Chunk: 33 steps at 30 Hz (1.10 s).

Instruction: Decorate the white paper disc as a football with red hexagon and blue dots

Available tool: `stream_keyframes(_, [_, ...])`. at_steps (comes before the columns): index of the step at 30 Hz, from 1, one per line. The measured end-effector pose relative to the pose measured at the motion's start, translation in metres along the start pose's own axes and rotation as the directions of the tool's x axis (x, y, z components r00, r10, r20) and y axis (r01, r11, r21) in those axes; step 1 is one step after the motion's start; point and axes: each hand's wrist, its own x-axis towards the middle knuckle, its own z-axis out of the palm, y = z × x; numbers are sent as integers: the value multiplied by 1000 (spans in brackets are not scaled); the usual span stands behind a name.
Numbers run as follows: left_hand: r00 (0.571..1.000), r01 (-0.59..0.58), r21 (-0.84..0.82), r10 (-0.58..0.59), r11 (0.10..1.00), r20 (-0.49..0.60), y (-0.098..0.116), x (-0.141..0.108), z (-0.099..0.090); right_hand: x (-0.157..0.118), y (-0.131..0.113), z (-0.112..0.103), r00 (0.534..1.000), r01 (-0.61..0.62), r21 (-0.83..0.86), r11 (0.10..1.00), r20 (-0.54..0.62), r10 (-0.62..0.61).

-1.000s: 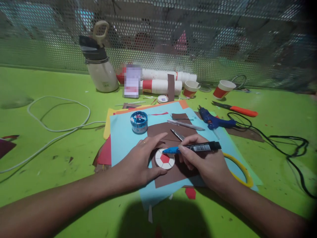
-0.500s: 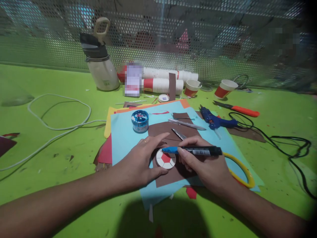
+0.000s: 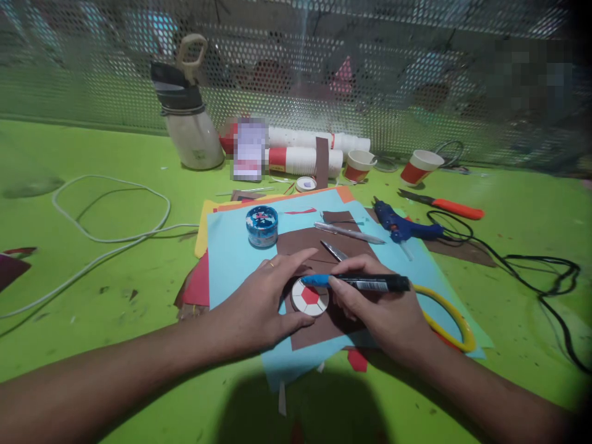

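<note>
A small round white disc with a red hexagon in its middle and dark lines running outward lies on brown paper. My left hand steadies it, thumb at the near edge and fingers round the far left side. In my right hand is a marker pen, black-bodied with a blue front end, its tip touching the disc's upper left edge. Under that hand lie scissors with a yellow handle, blades poking out beyond the fingers. A silver pen rests just behind.
Light blue paper carries a blue-lidded jar. To the right are a blue glue gun with a black cord and an orange-handled cutter. Paper cups, a phone and a jug stand farther back. A white cable loops left.
The marker and my right hand have shifted very slightly left, with the tip still at the disc's upper left edge. My left hand and the disc look the same.
</note>
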Motion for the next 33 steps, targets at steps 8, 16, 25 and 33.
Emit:
stream_keyframes(8, [1000, 4, -4, -4, 1000, 6, 1, 1, 0, 1, 2, -2, 1000, 12, -8, 1000, 12, -12])
stream_keyframes(16, [999, -33, 15, 33, 999, -6, 0, 2, 1, 0, 4, -1, 1000, 17, -27, 999, 8, -17])
stream_keyframes(25, [999, -36, 33, 36, 999, -9, 1, 0, 0, -2, -2, -1, 999, 39, -78, 996, -3, -40])
stream_keyframes(33, [1000, -15, 25, 15, 1000, -6, 1, 1, -1, -3, -2, -2, 993, 75, 38, 996, -100, -71])
